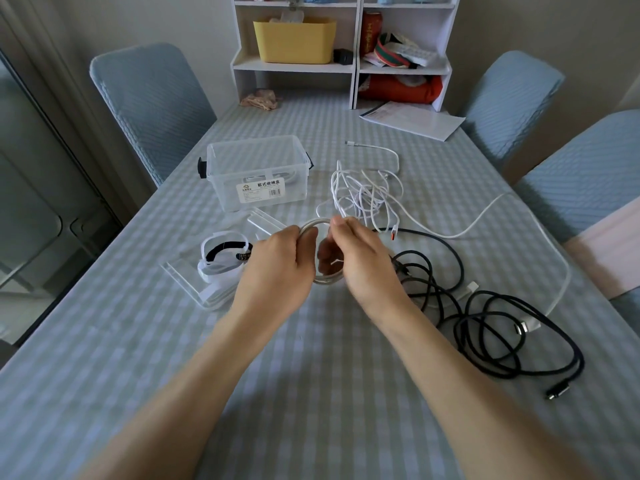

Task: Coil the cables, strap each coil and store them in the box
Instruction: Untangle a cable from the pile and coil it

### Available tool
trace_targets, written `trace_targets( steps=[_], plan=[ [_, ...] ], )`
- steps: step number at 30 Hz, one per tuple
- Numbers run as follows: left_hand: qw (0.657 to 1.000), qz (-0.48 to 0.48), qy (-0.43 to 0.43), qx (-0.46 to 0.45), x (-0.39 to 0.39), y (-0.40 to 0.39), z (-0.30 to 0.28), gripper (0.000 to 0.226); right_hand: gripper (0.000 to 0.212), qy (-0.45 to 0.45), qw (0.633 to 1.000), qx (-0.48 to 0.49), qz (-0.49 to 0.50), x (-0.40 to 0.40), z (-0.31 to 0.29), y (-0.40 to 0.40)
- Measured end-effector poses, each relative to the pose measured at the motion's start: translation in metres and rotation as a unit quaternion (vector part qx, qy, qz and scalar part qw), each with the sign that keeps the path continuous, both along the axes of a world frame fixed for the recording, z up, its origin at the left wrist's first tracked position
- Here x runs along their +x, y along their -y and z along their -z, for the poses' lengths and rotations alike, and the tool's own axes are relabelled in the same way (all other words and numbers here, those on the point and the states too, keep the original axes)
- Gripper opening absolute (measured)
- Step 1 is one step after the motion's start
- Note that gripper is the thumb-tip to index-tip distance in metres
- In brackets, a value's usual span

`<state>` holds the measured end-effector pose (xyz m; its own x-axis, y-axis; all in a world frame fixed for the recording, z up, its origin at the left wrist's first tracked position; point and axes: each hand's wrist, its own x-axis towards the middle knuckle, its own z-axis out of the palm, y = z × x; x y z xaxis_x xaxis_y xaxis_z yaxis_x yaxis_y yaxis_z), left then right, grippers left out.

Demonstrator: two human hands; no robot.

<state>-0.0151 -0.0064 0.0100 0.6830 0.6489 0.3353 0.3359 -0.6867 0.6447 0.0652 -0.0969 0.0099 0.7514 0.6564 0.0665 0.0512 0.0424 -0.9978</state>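
Above the table's middle, my left hand (277, 265) grips the left side of a small white cable coil (327, 280). My right hand (356, 258) pinches the coil's upper right part, where its loose strand runs into a tangled white cable heap (360, 194). A clear plastic storage box (258, 173) stands behind my left hand, open, with a white coil inside. Its clear lid (194, 278) lies to the left with rolls of white and black strap (221, 258) on it. Loose black cables (485, 317) sprawl to the right.
A long white cable (485, 216) loops toward the table's right edge. Papers (412, 119) lie at the back right before a white shelf unit (346, 64) holding a yellow bin (294, 39). Blue chairs (149, 98) flank the checked table.
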Motion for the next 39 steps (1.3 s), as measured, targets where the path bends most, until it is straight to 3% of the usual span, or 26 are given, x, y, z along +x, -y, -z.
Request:
trace_targets(
  steps=[4,7,10,18,20,23,25,27,30,36,39],
  plan=[
    [1.0,0.013,0.015,-0.012,0.0,-0.001,-0.001,0.043,0.032,-0.097,0.995,0.033,-0.008,0.0,-0.006,-0.001],
    [0.997,0.038,-0.024,0.063,-0.004,-0.016,-0.001,0.042,0.031,0.038,0.994,-0.087,-0.05,0.016,-0.012,0.008],
    [0.982,0.069,-0.094,0.148,-0.012,-0.032,0.003,0.038,0.031,0.184,0.951,-0.207,-0.133,0.028,-0.016,0.02],
    [0.97,0.048,-0.117,0.205,-0.017,-0.031,-0.002,0.041,0.023,0.149,0.955,-0.2,-0.161,0.024,-0.012,0.021],
    [0.978,0.056,-0.113,0.167,-0.016,-0.027,0.0,0.035,0.024,0.145,0.959,-0.195,-0.145,0.02,-0.008,0.017],
    [0.987,0.107,-0.119,-0.008,-0.016,-0.025,-0.007,0.016,0.024,0.137,0.969,-0.169,-0.118,0.017,-0.004,0.013],
    [0.975,0.165,-0.125,-0.076,-0.02,-0.025,-0.015,0.048,0.022,0.107,0.976,-0.157,-0.109,0.018,-0.002,0.012],
    [0.971,0.176,-0.161,-0.033,-0.024,-0.024,-0.018,0.074,0.021,0.076,0.977,-0.158,-0.118,0.019,-0.002,0.012],
    [0.967,0.107,-0.199,0.115,-0.023,-0.022,-0.01,0.085,0.021,0.055,0.973,-0.166,-0.149,0.015,-0.002,0.011],
    [0.965,0.042,-0.169,0.196,-0.013,-0.021,0.003,0.048,0.018,-0.048,0.977,-0.124,-0.164,0.009,-0.01,0.012],
    [0.957,0.079,-0.196,0.197,-0.013,-0.017,0.004,0.041,0.018,0.0,0.971,-0.193,-0.142,0.013,-0.011,0.014]
  ],
)
